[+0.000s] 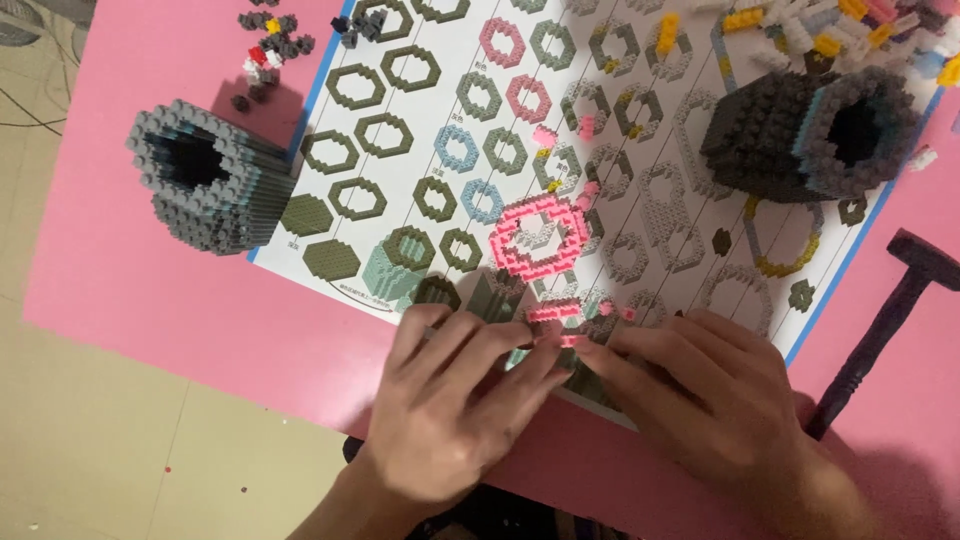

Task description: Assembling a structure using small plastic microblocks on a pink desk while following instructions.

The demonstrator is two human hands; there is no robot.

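Short pink micro-brick strip (556,313), long axis left-right, pinched between fingertips of left hand (450,400) and right hand (700,395), hands together; pink brick ring (538,238) just beyond.

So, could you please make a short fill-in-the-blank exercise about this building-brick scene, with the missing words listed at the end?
1. Both hands, the left hand and the right hand, pinch a short strip of tiny ____ bricks.
2. The table is ____ in colour.
3. The pink brick ring lies on the printed ____ sheet.
4. The dark hammer lies at the ____ edge of the view.

Missing words: pink; pink; instruction; right
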